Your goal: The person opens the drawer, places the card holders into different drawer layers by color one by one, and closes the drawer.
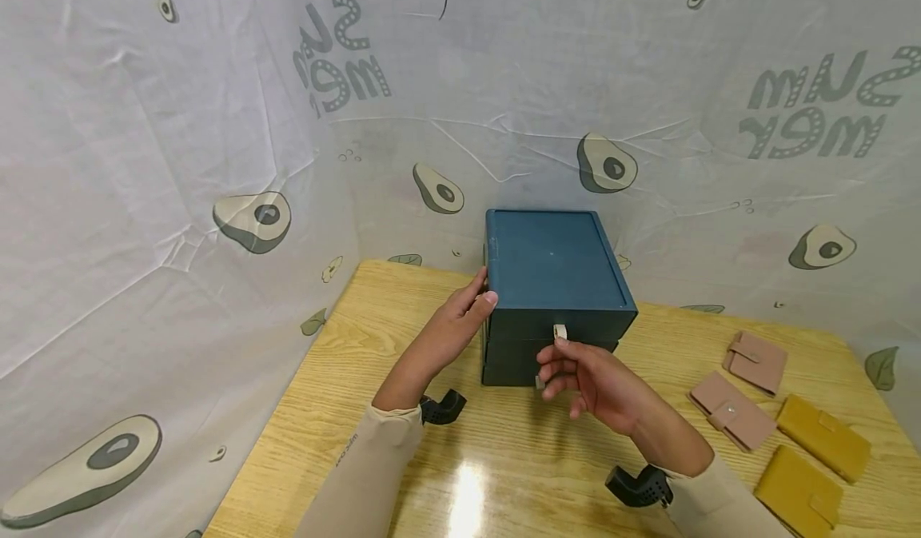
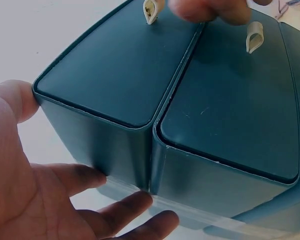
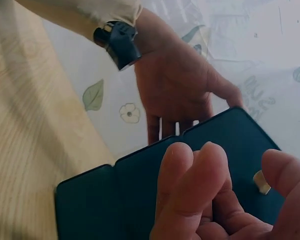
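Observation:
A dark blue-green box of stacked drawers [image 1: 554, 262] stands on the table, each front carrying a small looped pull tab. Against the box's left side rests my left hand [image 1: 449, 330], thumb at the top edge and fingers spread along the side in the left wrist view. My right hand [image 1: 608, 386] is in front of the drawers, its thumb close by the top drawer's light tab [image 1: 560, 331]. Its loosely bent fingers stand apart from the thumb in the right wrist view, with nothing held. A lower tab [image 2: 255, 36] shows on the second drawer front.
To the right on the wooden table [image 1: 360, 338] lie two pink wallets [image 1: 734, 410] and two mustard-yellow wallets [image 1: 823, 437]. A pale cloth [image 1: 504, 66] printed with avocados hangs behind and to the left. Each wrist wears a black device [image 1: 640, 487].

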Action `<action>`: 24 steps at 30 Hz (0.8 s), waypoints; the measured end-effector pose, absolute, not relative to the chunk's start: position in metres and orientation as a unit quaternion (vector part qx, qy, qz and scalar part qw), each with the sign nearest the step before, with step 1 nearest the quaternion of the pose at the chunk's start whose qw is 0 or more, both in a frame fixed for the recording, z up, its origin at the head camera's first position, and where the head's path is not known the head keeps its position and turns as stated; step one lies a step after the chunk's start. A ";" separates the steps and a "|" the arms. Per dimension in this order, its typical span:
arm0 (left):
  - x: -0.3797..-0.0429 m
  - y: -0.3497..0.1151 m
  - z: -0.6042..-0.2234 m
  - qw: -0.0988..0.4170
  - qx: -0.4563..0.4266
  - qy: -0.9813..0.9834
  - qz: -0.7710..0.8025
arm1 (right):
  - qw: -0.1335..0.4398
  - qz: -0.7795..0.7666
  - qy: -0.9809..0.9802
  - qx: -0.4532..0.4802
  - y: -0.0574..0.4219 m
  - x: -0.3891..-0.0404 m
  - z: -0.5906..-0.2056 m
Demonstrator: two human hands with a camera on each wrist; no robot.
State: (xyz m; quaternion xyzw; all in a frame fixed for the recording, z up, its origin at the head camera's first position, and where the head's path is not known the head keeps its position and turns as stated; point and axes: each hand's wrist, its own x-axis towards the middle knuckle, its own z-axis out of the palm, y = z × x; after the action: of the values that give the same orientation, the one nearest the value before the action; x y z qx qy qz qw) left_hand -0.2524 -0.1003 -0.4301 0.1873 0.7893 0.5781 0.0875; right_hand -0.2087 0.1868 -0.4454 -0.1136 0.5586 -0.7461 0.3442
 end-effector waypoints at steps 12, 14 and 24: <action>-0.250 -0.099 -0.426 0.089 0.171 0.796 0.574 | 0.367 -0.722 0.579 -0.093 0.192 -0.204 -0.466; -0.250 -0.099 -0.426 0.089 0.170 0.796 0.574 | 0.372 -0.717 0.583 -0.089 0.191 -0.203 -0.470; -0.253 -0.097 -0.427 0.086 0.170 0.795 0.575 | 0.374 -0.707 0.598 -0.049 0.188 -0.207 -0.482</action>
State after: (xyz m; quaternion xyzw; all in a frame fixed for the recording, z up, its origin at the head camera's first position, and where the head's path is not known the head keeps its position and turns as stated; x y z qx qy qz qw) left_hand -0.2526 -0.0973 -0.4270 0.1697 0.7954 0.5753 0.0863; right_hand -0.2070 0.1878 -0.4821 -0.0493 0.5980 -0.7073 0.3739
